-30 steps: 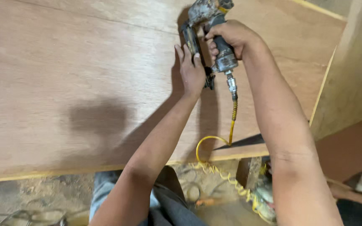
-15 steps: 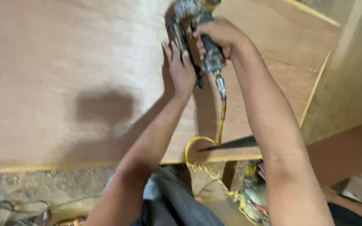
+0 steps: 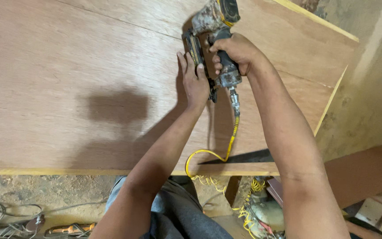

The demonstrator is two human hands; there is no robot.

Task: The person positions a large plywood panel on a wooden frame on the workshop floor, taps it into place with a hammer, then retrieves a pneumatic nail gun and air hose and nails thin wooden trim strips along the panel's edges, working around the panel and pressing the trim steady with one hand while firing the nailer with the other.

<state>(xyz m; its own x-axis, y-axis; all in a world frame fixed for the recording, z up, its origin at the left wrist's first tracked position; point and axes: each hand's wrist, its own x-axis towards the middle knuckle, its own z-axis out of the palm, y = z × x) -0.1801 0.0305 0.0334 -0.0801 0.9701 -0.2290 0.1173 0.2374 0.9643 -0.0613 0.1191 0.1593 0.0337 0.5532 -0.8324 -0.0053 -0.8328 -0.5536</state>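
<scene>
From the head view, my right hand (image 3: 234,53) keeps a clenched grip on the handle of the nail gun (image 3: 213,33), at one o'clock on the plywood sheet (image 3: 67,66). My left hand (image 3: 194,82) lies flat, released, touching the gun's magazine. A yellow air hose (image 3: 226,150) trails toward six o'clock.

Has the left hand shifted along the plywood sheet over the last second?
Cannot tell. The left hand lies flat on the plywood sheet beside the nail gun; the head camera itself moves, so frame shifts prove nothing.
</scene>
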